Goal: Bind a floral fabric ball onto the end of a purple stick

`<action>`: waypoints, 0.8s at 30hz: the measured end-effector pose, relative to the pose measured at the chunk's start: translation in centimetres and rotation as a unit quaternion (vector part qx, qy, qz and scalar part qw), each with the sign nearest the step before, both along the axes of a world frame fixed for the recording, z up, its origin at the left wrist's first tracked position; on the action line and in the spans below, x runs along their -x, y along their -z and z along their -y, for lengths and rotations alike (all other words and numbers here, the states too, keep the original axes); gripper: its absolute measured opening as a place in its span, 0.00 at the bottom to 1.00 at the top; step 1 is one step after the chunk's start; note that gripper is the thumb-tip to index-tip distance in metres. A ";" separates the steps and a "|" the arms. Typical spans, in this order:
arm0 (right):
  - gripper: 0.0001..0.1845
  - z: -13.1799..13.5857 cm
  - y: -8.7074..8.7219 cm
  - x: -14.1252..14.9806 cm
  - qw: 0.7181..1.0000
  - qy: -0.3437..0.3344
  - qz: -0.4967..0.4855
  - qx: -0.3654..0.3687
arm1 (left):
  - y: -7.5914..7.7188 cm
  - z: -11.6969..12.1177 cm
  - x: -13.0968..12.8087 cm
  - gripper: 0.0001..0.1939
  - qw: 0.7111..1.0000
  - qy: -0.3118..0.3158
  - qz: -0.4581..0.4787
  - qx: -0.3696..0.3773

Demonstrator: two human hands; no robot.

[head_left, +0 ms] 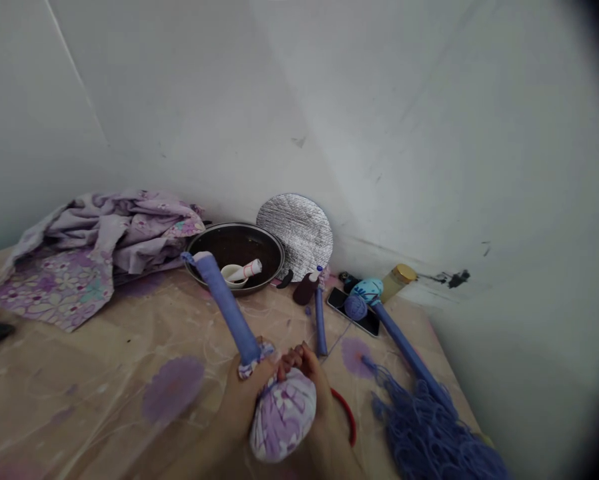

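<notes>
Head view: fingers of the left hand (253,375) closed round the neck of the floral bundle (284,417), lower centre; fingers of the right hand (307,365) bunched narrow at the same neck, touching it. Whether they pinch a thread, cannot tell. Bundle head points down, its blue handle (224,303) slants to upper left, tip overlapping the pan rim in view.

Pan (222,239), dark, centre, holds a white bowl (237,285); white roll (252,268) with red marks leans in the bowl, one end over the rim. Jar (392,285), right of centre, yellow lid on, tilted, contents unclear. Bottle (305,291), dark, white neck and blue tip, tilted, right of pan; contents not visible.

Silver disc (299,233) stands behind pan. Phone (370,325) near jar, yarn ball (355,307) over it. Blue yarn heap (424,437) lower right. Floral cloth (67,283) left, on the table (104,360).
</notes>
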State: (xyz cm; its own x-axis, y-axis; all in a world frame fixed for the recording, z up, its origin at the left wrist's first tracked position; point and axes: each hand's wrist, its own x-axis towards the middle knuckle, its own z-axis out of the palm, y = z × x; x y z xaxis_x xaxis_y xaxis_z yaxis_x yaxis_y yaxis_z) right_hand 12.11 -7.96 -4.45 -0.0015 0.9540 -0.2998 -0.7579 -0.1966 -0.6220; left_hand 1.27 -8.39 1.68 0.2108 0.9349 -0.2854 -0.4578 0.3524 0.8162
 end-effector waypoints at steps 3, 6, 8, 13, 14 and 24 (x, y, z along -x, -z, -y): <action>0.19 0.1 -0.7 -0.4 1.000 -0.005 -0.021 0.013 | -0.6 0.6 0.5 0.15 0.995 0.055 -0.029 -0.076; 0.14 1.1 -1.9 -0.2 0.999 -0.001 -0.036 0.019 | -0.7 0.6 0.8 0.14 0.989 0.049 -0.045 -0.130; 0.11 2.1 -2.7 0.2 0.999 0.009 -0.048 0.020 | -0.4 0.3 0.8 0.12 0.987 0.025 -0.045 -0.155; 0.17 3.7 -3.2 1.8 0.999 0.001 -0.044 0.000 | 0.7 -0.1 0.8 0.07 0.988 -0.021 -0.036 -0.147; 0.17 3.7 -3.1 1.9 0.999 -0.003 -0.038 -0.005 | 0.9 0.0 0.8 0.08 0.988 -0.018 -0.038 -0.146; 0.17 3.5 -3.1 -2.1 0.995 -0.026 0.046 -0.088 | 1.0 -1.8 6.8 0.25 0.962 0.199 -0.115 -0.146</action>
State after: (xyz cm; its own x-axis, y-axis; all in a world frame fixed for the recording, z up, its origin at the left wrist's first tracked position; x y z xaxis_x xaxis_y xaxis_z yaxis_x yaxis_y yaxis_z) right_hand 14.22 -11.41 -1.37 -0.0322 0.9910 -0.1298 -0.6884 -0.1161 -0.7160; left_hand -5.50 -6.57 0.66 0.5322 0.8400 -0.1055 -0.1297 0.2040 0.9703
